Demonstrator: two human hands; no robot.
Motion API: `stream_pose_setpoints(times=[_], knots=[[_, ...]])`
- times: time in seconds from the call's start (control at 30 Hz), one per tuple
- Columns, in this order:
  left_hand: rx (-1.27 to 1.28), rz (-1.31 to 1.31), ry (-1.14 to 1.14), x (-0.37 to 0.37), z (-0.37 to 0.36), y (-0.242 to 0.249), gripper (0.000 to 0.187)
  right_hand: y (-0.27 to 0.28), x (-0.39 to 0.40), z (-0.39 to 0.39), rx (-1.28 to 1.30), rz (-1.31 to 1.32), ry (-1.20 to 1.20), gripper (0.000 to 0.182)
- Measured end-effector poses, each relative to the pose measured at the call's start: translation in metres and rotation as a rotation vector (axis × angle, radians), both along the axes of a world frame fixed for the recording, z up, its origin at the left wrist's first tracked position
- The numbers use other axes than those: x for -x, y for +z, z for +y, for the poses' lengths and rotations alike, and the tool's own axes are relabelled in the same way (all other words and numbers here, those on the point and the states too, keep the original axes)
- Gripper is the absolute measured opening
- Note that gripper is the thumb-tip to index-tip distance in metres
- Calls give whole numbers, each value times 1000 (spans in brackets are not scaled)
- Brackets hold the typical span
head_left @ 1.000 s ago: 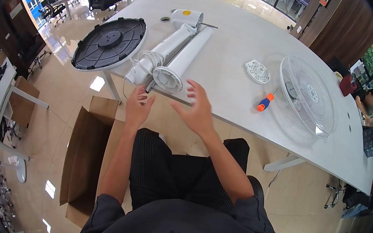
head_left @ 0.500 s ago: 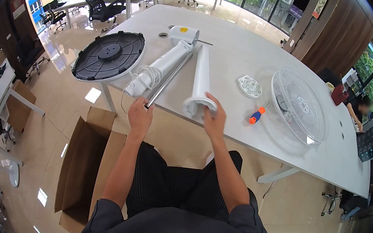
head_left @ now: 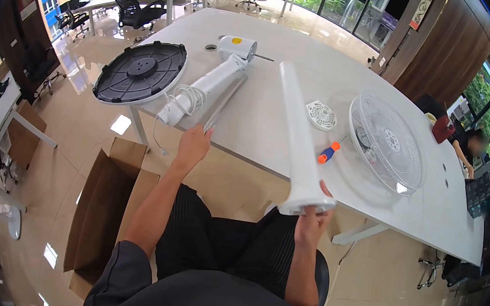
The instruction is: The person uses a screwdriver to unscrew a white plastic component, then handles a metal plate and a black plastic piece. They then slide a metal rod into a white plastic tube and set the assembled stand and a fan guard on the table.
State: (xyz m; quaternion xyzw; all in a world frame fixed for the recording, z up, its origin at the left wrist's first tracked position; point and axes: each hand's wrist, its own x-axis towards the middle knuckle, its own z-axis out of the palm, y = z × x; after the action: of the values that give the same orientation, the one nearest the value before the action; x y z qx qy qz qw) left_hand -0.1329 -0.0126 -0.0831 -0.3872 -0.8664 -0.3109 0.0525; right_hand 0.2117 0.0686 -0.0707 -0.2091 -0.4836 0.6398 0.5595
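Note:
My right hand [head_left: 312,224] is closed on the flared lower end of a white fan stand tube [head_left: 295,140], which slants up and away over the table. My left hand [head_left: 193,144] grips the near end of a slim metal pole [head_left: 224,105] at the table edge. Beside that pole lies the white fan motor head with its neck [head_left: 210,82], a coiled white cord [head_left: 187,99] around the neck. A round base, its black underside [head_left: 142,72] facing up, sits at the table's left corner.
On the white table [head_left: 247,135] lie a screwdriver [head_left: 328,153], a small white vented cover [head_left: 321,115] and a clear fan grille [head_left: 391,142]. An open cardboard box [head_left: 102,209] stands on the floor at left. Another person [head_left: 469,148] sits at the far right.
My right hand has drawn the white tube toward me and to the right, its flared end now past the table edge. My left hand has shifted slightly right with the metal pole.

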Motion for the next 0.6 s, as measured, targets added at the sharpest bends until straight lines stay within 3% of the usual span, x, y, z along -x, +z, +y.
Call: stream_pose_setpoints(times=[0.1,0.2,0.27,0.3,0.37,0.4,0.43,0.5,0.57,0.6], knots=[[-199,-107,-182,-30,-50,2,33,-4,-19,-3,-224,55,-74,60],[-350,-218,-247,-68,-96,9,30,43,-20,-27,-281,60,120,70],[-525,-719,-322,-90,-123,23,25,52,-18,-37,-242,74,323,75],[-538,-715,-300,-93,-133,31,25,57,-18,-43,-246,72,348,75],[-668,-874,-346,-91,-150,47,21,60,-22,-56,323,319,448,73],[-684,-856,-332,-81,-160,49,21,42,-34,-51,133,149,408,69],[-627,-707,-289,-63,-179,48,21,49,-42,-52,491,332,509,68],[-554,-469,-211,-30,-221,56,23,33,-65,-34,346,399,678,72],[-596,-431,-169,-11,-256,75,22,46,-64,-44,176,501,418,76],[-577,-405,-148,-1,-276,79,22,23,-82,-16,95,533,682,78]])
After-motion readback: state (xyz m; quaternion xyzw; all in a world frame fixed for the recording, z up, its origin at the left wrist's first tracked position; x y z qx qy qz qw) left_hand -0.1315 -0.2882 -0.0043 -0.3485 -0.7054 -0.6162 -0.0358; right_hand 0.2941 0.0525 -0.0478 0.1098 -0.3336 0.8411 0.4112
